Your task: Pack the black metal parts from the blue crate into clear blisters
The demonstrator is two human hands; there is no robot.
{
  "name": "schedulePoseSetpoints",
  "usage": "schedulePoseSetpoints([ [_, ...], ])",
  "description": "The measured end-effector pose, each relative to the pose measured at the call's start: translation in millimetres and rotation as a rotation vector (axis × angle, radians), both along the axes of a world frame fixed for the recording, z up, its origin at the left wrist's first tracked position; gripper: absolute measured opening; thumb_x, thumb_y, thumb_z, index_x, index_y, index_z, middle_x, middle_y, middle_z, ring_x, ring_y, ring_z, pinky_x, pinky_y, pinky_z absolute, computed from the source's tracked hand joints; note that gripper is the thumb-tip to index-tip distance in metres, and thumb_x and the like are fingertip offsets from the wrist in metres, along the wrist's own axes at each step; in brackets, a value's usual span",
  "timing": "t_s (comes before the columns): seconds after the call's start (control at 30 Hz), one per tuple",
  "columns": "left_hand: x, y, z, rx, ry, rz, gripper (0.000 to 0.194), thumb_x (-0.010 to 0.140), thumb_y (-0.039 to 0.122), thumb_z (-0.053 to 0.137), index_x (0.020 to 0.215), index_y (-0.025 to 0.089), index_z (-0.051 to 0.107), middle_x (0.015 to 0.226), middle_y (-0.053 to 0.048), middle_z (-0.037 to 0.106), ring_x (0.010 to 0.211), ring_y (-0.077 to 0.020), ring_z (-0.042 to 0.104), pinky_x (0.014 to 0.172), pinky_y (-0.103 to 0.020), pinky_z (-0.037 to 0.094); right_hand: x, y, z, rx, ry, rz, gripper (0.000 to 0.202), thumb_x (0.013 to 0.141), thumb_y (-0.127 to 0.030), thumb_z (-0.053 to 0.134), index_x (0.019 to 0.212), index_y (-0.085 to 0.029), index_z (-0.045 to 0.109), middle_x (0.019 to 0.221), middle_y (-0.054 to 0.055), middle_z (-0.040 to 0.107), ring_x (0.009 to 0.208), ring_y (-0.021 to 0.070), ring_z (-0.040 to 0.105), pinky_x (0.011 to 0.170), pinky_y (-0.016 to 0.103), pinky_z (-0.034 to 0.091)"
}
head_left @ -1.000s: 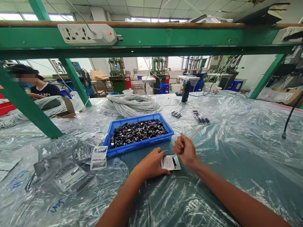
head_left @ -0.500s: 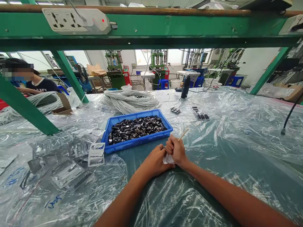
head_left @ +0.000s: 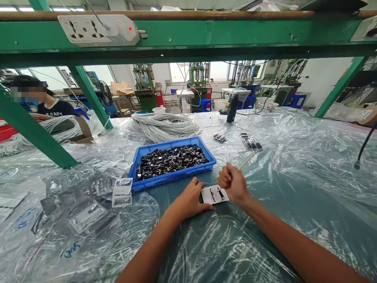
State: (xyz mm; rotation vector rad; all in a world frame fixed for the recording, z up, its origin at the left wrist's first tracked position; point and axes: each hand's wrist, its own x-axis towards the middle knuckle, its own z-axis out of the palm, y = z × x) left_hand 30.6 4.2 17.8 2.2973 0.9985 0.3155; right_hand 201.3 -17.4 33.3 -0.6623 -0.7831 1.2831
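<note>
A flat white slotted piece (head_left: 208, 195) with dark strips in it lies on the plastic-covered table. My left hand (head_left: 188, 200) holds its left end, thumb at the near edge and fingers at the far edge. Above its right side, my right hand (head_left: 234, 181) is closed in a fist around a thin wooden stick (head_left: 246, 161). One end of the stick slants up to the right; the lower end points down at the white piece. Just beyond my hands is a blue tray (head_left: 173, 175) heaped with small black parts (head_left: 173, 161).
Clear plastic packs (head_left: 85, 216) and another white slotted piece (head_left: 121, 192) lie at left. Farther back are a cable coil (head_left: 165, 127), black parts in small groups (head_left: 250, 142) and a dark upright tool (head_left: 232, 108). A green beam (head_left: 206, 33) crosses overhead. A person (head_left: 55, 106) sits at far left.
My right hand has moved right and away from my left hand with the stick, uncovering the white piece. The stick now shows longer. My left hand has shifted slightly left.
</note>
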Motion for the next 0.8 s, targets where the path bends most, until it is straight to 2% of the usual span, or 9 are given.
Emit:
schedulePoseSetpoints([
  [0.1,5,-3,-2.8,0.002,-0.003,0.001,0.054,0.073,0.043,0.078,0.117,0.015,0.063,0.11,-0.01,0.054,0.1,-0.027,0.055,0.089,-0.038,0.046,-8,6,-5.3,0.015,-0.001,-0.03,0.057,0.081,-0.051,0.065,0.048,-0.021,0.03,0.043,-0.01,0.021,0.036,0.004,0.014,0.038,0.023,0.012],
  [0.27,16,-8,-8.0,0.0,-0.084,0.05,0.049,0.065,0.044,0.083,0.104,0.017,0.07,0.102,-0.007,0.057,0.093,-0.0255,0.056,0.08,-0.034,0.045,-25,10,-15.0,-0.003,-0.079,-0.139,0.059,0.078,-0.06,0.064,0.047,-0.021,0.031,0.042,-0.01,0.022,0.035,0.0037,0.016,0.037,0.022,0.011],
  [0.37,18,-7,-10.8,-0.006,-0.132,0.064,0.041,0.06,0.04,0.087,0.09,0.017,0.072,0.094,-0.005,0.06,0.088,-0.0241,0.056,0.076,-0.032,0.043,-32,12,-20.3,0.01,-0.1,-0.186,0.059,0.078,-0.059,0.064,0.047,-0.021,0.032,0.041,-0.009,0.024,0.035,0.0037,0.019,0.037,0.022,0.014],
  [0.43,19,-5,-12.9,-0.022,-0.184,0.045,0.038,0.059,0.036,0.087,0.088,0.017,0.072,0.092,-0.004,0.062,0.089,-0.0238,0.057,0.076,-0.032,0.042,-34,13,-23.2,0.015,-0.129,-0.185,0.058,0.079,-0.057,0.064,0.046,-0.021,0.032,0.041,-0.009,0.025,0.035,0.0036,0.021,0.037,0.022,0.016],
  [0.57,18,-3,-16.3,0.0,-0.216,0.06,0.033,0.059,0.033,0.088,0.083,0.017,0.071,0.089,-0.004,0.063,0.086,-0.023,0.057,0.075,-0.031,0.041,-38,7,-23.3,-0.031,-0.119,-0.095,0.058,0.078,-0.057,0.063,0.046,-0.021,0.03,0.04,-0.01,0.022,0.034,0.0032,0.017,0.036,0.022,0.013],
  [0.7,15,-4,-15.5,0.023,-0.224,0.037,0.022,0.068,0.034,0.081,0.083,0.02,0.072,0.086,-0.003,0.061,0.087,-0.0226,0.058,0.075,-0.031,0.041,-35,-10,-14.2,-0.095,-0.187,0.159,0.057,0.079,-0.056,0.063,0.046,-0.022,0.031,0.04,-0.01,0.022,0.033,0.0034,0.018,0.036,0.022,0.011],
  [0.8,12,-4,-12.6,0.008,-0.199,0.057,0.039,0.063,0.038,0.084,0.094,0.019,0.071,0.094,-0.005,0.062,0.09,-0.0244,0.057,0.079,-0.033,0.044,-15,-11,-2.9,-0.138,-0.228,0.219,0.054,0.08,-0.057,0.06,0.05,-0.022,0.031,0.044,-0.01,0.021,0.036,0.0039,0.017,0.037,0.021,0.012],
])
